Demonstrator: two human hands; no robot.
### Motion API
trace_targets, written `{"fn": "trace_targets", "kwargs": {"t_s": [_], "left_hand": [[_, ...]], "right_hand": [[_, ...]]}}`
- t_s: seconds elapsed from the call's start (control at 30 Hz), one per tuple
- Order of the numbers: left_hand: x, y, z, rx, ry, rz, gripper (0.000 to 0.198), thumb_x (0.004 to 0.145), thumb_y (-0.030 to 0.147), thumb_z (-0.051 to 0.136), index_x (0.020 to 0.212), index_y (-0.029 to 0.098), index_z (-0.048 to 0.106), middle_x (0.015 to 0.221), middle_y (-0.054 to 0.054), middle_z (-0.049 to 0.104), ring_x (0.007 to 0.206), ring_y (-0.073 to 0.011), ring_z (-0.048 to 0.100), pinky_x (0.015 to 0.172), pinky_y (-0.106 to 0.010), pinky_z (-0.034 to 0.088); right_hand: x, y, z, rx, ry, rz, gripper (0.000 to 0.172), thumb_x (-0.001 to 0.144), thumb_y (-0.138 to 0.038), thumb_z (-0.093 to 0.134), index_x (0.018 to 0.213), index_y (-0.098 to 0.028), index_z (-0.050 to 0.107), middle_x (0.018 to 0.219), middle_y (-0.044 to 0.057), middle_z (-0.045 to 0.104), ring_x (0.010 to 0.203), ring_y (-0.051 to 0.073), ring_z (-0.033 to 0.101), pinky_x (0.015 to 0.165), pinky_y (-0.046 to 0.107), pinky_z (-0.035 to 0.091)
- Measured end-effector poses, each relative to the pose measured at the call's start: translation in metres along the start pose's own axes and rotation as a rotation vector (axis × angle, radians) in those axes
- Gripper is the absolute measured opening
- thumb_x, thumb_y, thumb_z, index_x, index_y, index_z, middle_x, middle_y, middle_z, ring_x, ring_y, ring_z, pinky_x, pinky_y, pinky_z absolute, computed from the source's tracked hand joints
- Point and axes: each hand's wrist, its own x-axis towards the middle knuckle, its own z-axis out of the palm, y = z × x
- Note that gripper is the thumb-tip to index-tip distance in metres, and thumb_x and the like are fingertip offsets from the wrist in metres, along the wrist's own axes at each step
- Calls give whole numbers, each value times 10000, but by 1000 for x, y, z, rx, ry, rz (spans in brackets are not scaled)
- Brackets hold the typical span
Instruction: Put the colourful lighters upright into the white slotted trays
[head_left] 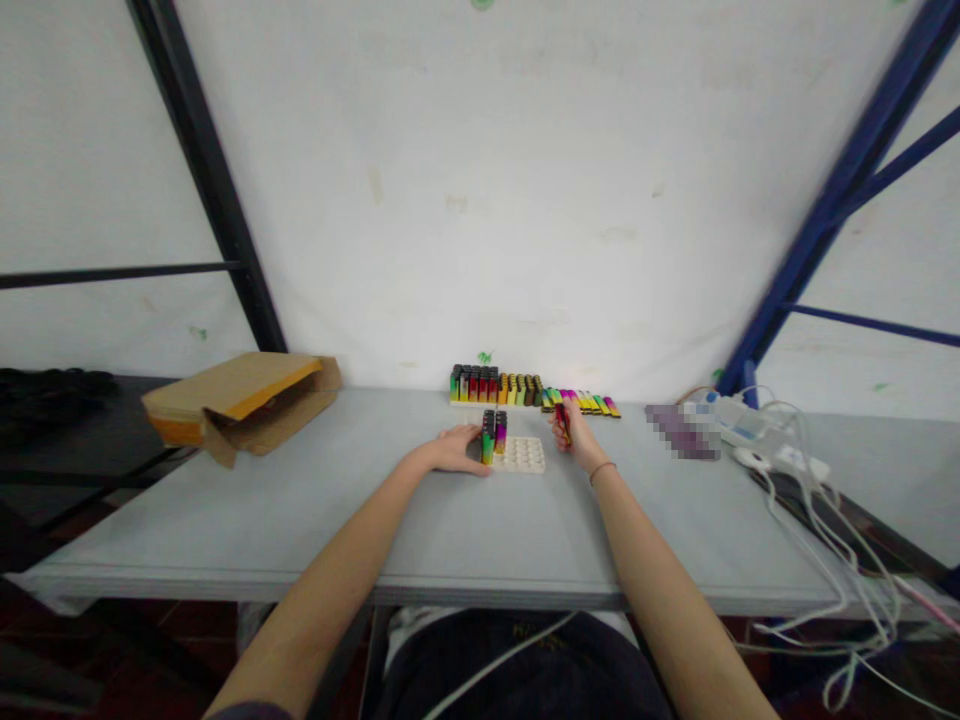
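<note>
My left hand [450,450] is at the left end of a small white tray [529,458] with rows of round holes, thumb in front and fingers curled toward the back, steadying it. Several lighters stand upright in the tray's left part, among them a green one [488,445] and a purple-yellow one [501,436]. Just right of the tray, above the table, my right hand [577,432] grips a dark red lighter [562,424]. Behind it lies a row of multicoloured lighters [600,404], partly hidden by the hand.
Against the wall stands a block of upright lighters [476,384], with yellow ones [517,388] beside it. An open cardboard box [247,400] lies at left. On the right are a blurred purple item [684,432], a power strip [739,418] and tangled white cables [814,500].
</note>
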Motion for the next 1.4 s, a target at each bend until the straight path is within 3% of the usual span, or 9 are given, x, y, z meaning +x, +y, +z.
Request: {"fn": "trace_targets", "kwargs": {"t_s": [0.23,0.53,0.93,1.2,1.4], "left_hand": [[0,-1,0,-5,4,5,857,693,586,666,1354,132,364,1408,-170,391,1284,-349,352,1049,-446,264],[-1,1,-1,-8,11,10,823,692,578,668,1338,156,382,1393,-151,414,1271,-336,373,1046,-445,274],[1,-3,1,-16,20,7,830,678,597,671,1327,163,392,1381,-153,424,1266,-332,379,1045,-451,276],[0,-1,0,-17,24,17,838,679,582,676,1341,161,382,1400,-151,412,1275,-344,368,1042,-449,283],[0,0,-1,-11,24,20,834,676,591,672,1326,148,395,1370,-154,440,1254,-343,394,1029,-446,304]], "right_hand": [[2,1,-2,153,-17,27,469,802,-618,316,546,-225,328,387,-60,304,295,70,242,306,215,186],[-6,-7,1,228,155,51,470,859,-527,253,497,-227,271,346,-75,175,283,58,89,298,196,60],[-6,-6,4,238,248,50,496,858,-567,266,497,-227,288,350,-66,193,288,64,106,301,209,62],[-3,-5,1,251,288,20,478,891,-473,206,485,-227,257,337,-62,194,283,66,110,299,206,64],[-3,-5,3,250,334,12,500,877,-555,241,502,-226,268,340,-71,194,293,65,115,309,210,69]]}}
